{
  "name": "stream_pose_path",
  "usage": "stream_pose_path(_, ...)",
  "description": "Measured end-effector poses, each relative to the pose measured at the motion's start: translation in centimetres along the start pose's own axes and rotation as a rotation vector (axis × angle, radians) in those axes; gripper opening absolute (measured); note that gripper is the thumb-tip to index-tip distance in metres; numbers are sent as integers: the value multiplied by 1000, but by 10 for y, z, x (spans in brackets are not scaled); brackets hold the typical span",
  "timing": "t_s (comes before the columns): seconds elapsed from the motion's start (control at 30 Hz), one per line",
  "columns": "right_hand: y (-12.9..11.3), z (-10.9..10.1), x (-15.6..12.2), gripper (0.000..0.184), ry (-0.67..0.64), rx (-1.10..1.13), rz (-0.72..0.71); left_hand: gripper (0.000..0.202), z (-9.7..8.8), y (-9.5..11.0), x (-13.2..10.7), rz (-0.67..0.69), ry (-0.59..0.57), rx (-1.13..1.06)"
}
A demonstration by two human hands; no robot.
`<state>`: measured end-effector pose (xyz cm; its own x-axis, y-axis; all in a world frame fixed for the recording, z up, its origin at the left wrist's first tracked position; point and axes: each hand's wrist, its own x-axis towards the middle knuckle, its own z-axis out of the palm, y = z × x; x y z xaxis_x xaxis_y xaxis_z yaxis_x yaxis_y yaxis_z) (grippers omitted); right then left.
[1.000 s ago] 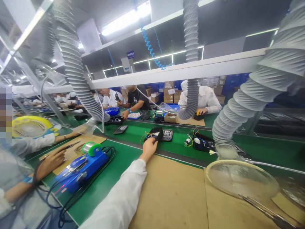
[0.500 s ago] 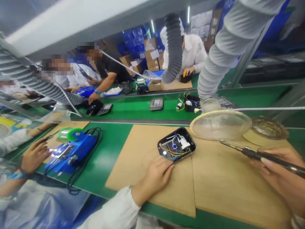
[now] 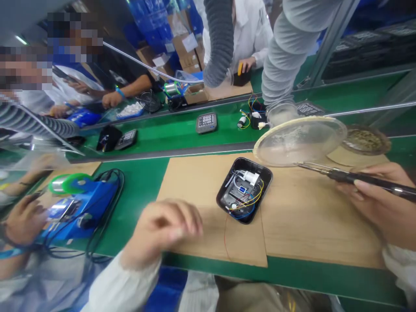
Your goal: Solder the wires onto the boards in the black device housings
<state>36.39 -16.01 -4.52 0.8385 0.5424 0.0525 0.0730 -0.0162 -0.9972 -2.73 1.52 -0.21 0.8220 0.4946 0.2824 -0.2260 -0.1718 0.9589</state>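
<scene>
A black plastic housing lies open on a tan cardboard sheet, holding a small white part and yellow, blue and red wires. One thin red wire trails from it across the cardboard. My left hand is blurred just left of the housing, not touching it, with its fingers curled around nothing. My right hand grips a soldering iron, whose metal tip points left towards a round clear lens and stops short of the housing.
A blue soldering station with a green-rimmed solder spool stands left on the green belt. A co-worker's hand rests beside it. Digital meters and wired parts sit across the belt. Grey extraction hoses hang overhead, and a round tin sits right.
My left hand has moved left, away from the housing. The housing has turned on the cardboard, and the view has swung slightly. The soldering iron stays in my right hand.
</scene>
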Motion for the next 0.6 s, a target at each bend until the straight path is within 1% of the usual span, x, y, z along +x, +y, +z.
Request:
stream_pose_path(0.03, 1, -1, 0, 46, -1, 19, 15, 7, -8, -3, 5, 33, 68, 157)
stream_pose_path(0.07, 2, -1, -1, 45, -7, 23, 24, 11, -13, -8, 11, 66, 70, 347)
stream_pose_path(0.1, 2, -2, -1, 44, -7, 18, 19, 18, -16, -15, 18, 111, 10, 544)
stream_pose_path(0.13, 3, -2, -2, 43, -9, 17, 18, 25, -16, -23, 25, 170, -84, 724)
stream_pose_path(0.2, 4, -3, -3, 42, -13, 24, 18, 35, -12, -38, 42, 324, -281, 972)
stream_pose_path(0.27, 5, -4, -3, 41, -23, 40, 17, 36, -8, -50, 58, 439, -418, 1095)
stream_pose_path(0.33, 6, -5, -2, 41, -38, 23, 9, 33, -7, -59, 72, 470, -482, 1130)
stream_pose_path(0.4, 6, -6, -1, 40, -53, 7, 8, 26, -7, -65, 79, 428, -488, 1099)
stream_pose_path(0.47, 5, -7, -1, 40, -59, 11, 12, 15, -4, -72, 78, 351, -449, 1034)
stream_pose_path(0.53, 2, -6, -2, 41, -62, 47, 33, 12, 4, -79, 70, 272, -355, 1000)
stream_pose_path(0.6, 0, -4, -2, 42, -66, 83, 51, 12, 14, -86, 58, 191, -231, 1020)
